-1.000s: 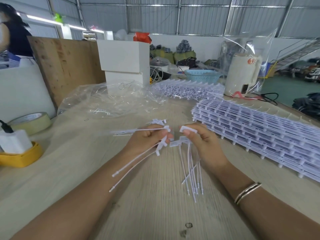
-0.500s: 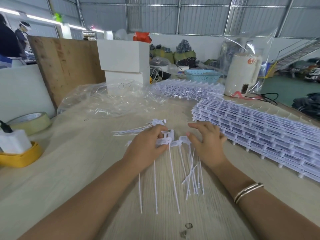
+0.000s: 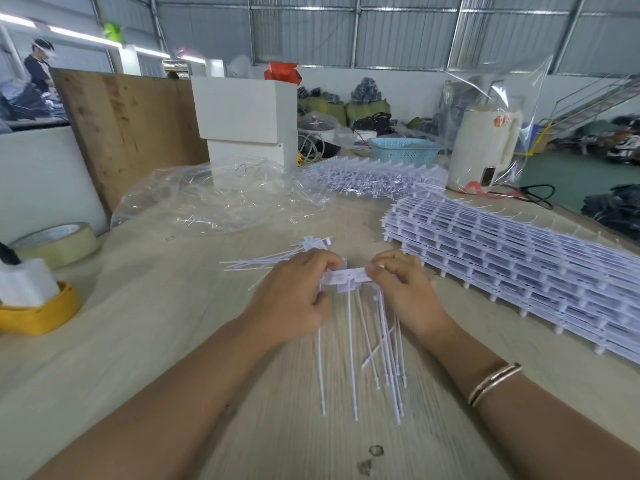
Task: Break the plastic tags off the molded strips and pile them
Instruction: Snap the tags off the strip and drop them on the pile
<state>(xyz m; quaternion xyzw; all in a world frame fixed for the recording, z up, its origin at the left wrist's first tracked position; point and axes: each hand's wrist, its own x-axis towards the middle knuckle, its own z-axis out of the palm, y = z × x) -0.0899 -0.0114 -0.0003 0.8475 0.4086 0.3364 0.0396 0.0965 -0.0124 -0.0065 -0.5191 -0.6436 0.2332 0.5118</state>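
The thin white plastic tags, each a small flat head with a long slender tail, lie fanned in the middle of the pale wooden desk, tails toward its near edge. They look feather-light and springy, the tails apt to bend, tangle and skid on the smooth wood, so the stiff flat heads are the place to take hold. The left hand and right hand meet over those heads, fingers curled and pinching the white head row between them.

A second small heap of loose white tags lies just beyond the left hand. Along the desk's right edge runs a tall stack of white molded strips, near the right hand; a careless elbow could probably nudge it. Toward the far edge sit a crumpled clear plastic bag and a further heap of white strips. At the left edge stand a roll of beige tape and a yellow dish.
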